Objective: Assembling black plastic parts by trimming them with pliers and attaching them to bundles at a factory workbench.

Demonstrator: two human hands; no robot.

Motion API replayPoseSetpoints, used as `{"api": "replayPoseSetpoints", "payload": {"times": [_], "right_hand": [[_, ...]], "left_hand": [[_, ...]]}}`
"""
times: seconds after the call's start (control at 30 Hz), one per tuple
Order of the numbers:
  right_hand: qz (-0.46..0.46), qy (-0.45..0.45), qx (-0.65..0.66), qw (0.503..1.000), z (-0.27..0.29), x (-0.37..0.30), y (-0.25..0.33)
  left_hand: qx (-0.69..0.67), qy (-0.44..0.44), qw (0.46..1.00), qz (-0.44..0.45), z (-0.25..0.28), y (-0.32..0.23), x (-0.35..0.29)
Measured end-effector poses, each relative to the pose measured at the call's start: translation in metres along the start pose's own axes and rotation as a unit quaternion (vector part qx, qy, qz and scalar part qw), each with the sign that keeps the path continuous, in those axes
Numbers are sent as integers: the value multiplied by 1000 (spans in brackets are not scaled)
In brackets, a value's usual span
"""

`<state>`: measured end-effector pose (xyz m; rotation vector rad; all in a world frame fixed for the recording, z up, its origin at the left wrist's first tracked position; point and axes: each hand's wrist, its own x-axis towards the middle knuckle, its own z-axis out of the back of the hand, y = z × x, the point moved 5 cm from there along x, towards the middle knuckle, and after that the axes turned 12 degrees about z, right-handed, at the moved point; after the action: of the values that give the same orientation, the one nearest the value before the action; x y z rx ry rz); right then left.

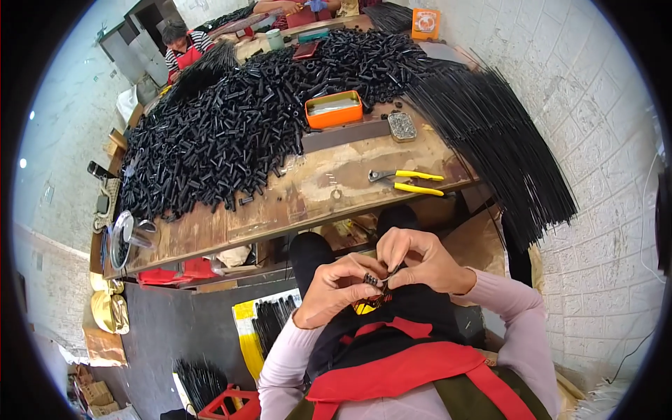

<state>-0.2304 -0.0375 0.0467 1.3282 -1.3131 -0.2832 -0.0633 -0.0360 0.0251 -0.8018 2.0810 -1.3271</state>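
Observation:
Above my lap, both hands are close together with their fingertips almost meeting. My left hand pinches a small black ribbed piece between thumb and fingers. My right hand is closed in a pinch right beside it, on a small dark thin bit too small to name. A thin pale strip or wire seems to run between the two pinches; the fingers partly hide it. Yellow-handled pincers lie on the wooden table beyond my hands, their handles spread.
A large heap of short black tubes covers much of the table. Nearby are an orange tin, a clear box of small metal bits and long black rods overhanging the right edge. Another person sits at the far left.

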Motion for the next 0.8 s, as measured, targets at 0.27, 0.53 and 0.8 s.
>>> {"api": "replayPoseSetpoints", "payload": {"times": [0.27, 0.53, 0.8], "right_hand": [[-144, 20, -347, 926, 129, 89, -11], [-13, 44, -683, 729, 312, 186, -64], [-83, -9, -565, 821, 285, 183, -50]], "left_hand": [[-32, -163, 986, 21, 36, -14, 40], [-46, -87, 994, 54, 59, -6, 69], [-58, -104, 990, 74, 64, 2, 71]]}}
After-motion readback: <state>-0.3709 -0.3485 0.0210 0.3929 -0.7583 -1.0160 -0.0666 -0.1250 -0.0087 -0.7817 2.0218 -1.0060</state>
